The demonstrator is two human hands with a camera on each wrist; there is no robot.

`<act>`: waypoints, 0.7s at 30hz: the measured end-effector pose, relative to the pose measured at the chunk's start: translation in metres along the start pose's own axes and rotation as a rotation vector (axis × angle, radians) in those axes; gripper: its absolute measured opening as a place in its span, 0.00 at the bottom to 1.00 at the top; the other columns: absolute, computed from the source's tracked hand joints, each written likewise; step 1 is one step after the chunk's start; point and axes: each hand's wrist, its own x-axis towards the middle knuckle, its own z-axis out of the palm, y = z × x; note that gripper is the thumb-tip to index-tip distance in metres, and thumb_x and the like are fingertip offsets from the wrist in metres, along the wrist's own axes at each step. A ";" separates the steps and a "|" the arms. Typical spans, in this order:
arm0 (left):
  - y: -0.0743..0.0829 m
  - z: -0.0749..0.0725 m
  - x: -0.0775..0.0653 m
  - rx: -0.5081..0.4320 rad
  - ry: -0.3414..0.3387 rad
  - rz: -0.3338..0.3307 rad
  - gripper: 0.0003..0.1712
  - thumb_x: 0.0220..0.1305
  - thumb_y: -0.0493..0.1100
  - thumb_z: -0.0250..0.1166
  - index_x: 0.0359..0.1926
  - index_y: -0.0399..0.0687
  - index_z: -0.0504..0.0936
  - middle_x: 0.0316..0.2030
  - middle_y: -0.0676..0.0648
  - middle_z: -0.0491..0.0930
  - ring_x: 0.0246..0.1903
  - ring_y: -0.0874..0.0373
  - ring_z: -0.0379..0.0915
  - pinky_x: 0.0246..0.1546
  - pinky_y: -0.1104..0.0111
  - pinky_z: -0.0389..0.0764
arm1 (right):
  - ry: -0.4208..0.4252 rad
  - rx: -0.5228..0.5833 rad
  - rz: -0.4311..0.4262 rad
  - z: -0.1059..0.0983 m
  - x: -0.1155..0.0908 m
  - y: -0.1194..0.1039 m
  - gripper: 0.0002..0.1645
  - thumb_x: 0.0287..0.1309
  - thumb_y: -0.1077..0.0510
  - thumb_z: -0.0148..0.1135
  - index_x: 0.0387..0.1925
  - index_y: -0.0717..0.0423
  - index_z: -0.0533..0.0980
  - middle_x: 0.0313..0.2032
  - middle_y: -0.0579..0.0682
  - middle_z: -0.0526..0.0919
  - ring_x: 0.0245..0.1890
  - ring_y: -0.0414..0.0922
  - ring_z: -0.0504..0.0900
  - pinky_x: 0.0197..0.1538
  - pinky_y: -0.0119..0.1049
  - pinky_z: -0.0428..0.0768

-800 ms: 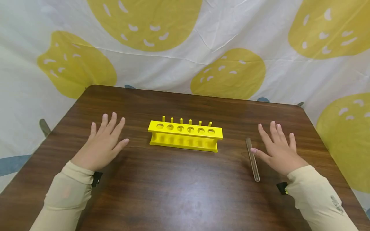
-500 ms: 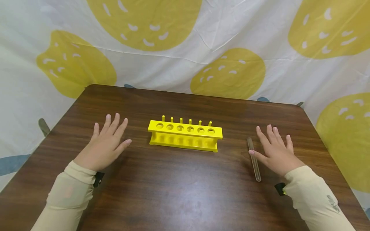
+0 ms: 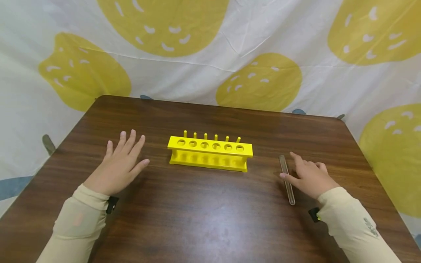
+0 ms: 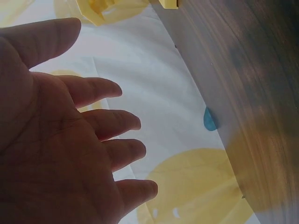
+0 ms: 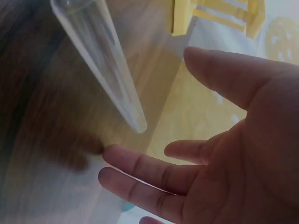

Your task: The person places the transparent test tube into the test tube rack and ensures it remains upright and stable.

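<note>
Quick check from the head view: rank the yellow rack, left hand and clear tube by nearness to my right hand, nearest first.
1. Clear tube: at the inner side of the right hand.
2. Yellow rack: farther left, near mid-view.
3. Left hand: farthest, out past the rack on the left.

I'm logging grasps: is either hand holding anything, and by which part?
Nothing is held: the left hand is spread, the right hand hovers by the tube without gripping it.
</note>
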 end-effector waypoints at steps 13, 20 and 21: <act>0.002 0.000 0.000 -0.022 0.019 0.030 0.42 0.81 0.53 0.52 0.80 0.33 0.48 0.79 0.27 0.38 0.77 0.28 0.28 0.70 0.29 0.33 | -0.010 0.060 0.064 0.002 0.010 -0.004 0.51 0.72 0.39 0.60 0.69 0.80 0.56 0.71 0.76 0.62 0.63 0.69 0.74 0.49 0.60 0.67; 0.005 0.006 0.006 -0.077 0.079 0.088 0.41 0.80 0.50 0.56 0.80 0.33 0.50 0.79 0.29 0.46 0.79 0.33 0.37 0.73 0.33 0.40 | -0.009 0.080 0.079 0.003 0.011 -0.004 0.50 0.71 0.39 0.60 0.67 0.80 0.57 0.70 0.75 0.65 0.59 0.66 0.78 0.49 0.60 0.66; 0.005 0.008 0.007 -0.095 0.085 0.099 0.41 0.80 0.49 0.56 0.80 0.33 0.51 0.79 0.30 0.47 0.78 0.33 0.38 0.74 0.34 0.41 | -0.008 0.081 0.079 0.003 0.011 -0.003 0.50 0.72 0.39 0.60 0.67 0.80 0.58 0.69 0.75 0.66 0.57 0.65 0.80 0.49 0.60 0.66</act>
